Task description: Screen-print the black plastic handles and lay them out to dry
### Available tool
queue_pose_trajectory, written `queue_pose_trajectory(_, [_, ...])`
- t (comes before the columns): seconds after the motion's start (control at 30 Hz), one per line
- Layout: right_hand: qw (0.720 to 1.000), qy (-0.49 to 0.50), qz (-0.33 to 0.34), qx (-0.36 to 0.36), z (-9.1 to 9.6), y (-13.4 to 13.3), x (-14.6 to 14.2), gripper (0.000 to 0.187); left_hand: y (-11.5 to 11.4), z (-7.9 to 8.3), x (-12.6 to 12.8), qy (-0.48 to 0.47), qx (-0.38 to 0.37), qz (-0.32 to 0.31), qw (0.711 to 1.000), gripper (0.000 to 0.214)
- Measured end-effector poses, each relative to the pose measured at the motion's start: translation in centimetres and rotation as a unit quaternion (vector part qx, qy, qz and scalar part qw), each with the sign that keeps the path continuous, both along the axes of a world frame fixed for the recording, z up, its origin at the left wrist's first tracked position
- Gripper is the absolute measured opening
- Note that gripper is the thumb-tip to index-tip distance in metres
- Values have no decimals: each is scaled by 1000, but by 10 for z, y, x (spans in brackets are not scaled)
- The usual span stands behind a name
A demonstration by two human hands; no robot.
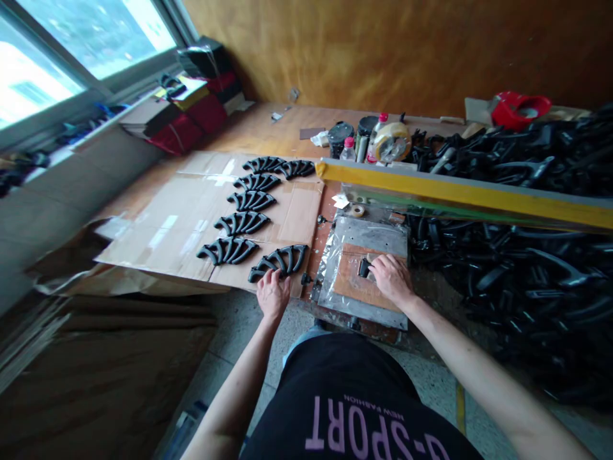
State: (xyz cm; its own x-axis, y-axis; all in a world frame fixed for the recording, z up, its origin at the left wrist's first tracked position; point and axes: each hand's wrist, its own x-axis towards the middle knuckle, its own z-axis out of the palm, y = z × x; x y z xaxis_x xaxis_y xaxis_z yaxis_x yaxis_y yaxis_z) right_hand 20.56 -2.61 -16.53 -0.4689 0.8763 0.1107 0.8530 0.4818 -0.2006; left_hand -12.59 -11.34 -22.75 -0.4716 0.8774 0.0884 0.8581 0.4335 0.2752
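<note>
My left hand [274,295] is at the near edge of the cardboard, its bent fingers closed on a curved black part [261,269] at the near end of a fanned row. My right hand [393,278] is over a brown board [349,284] on a metal plate [397,239]. Its fingers pinch a small black piece [364,268] lying on the board; the fingertips partly cover it. More curved black parts [242,222] lie in several fanned rows on the flattened cardboard [167,223].
A yellow-taped bar [460,188] crosses beyond the plate. Behind and below it are heaps of black parts [517,281]. Bottles [348,150], a tape roll [391,144] and a red ring-shaped object [520,110] stand at the back. Boxes [191,121] sit by the window.
</note>
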Motion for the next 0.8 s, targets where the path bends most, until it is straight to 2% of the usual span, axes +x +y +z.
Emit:
queue_pose_trajectory(0.07, [1000,-10,17,2,9,-5,-19,20,-1,0,0,4,-17,14,1000,48])
queue_pose_trajectory(0.13, [998,23,60,-28,13,-8,-51,22,-1,2,-3,-3,-43,32,999,51])
queue_pose_trajectory(0.27, [977,81,161,-111,6,-5,-140,24,4,2,-16,-38,-66,14,997,57])
queue_pose_trajectory(0.37, [969,28,192,-152,-6,4,-204,30,12,0,-30,-60,-67,-24,996,56])
queue_pose_trajectory(0.47, [969,-57,170,-173,-15,11,-249,33,20,0,-41,-82,-94,-45,991,53])
queue_pose_trajectory(0.6, [970,-126,122,-171,-16,11,-274,31,28,0,-48,-98,-129,-45,986,49])
queue_pose_trajectory(0.8, [969,-96,132,-184,-17,7,-267,40,20,-6,-56,-144,-81,-75,983,56])
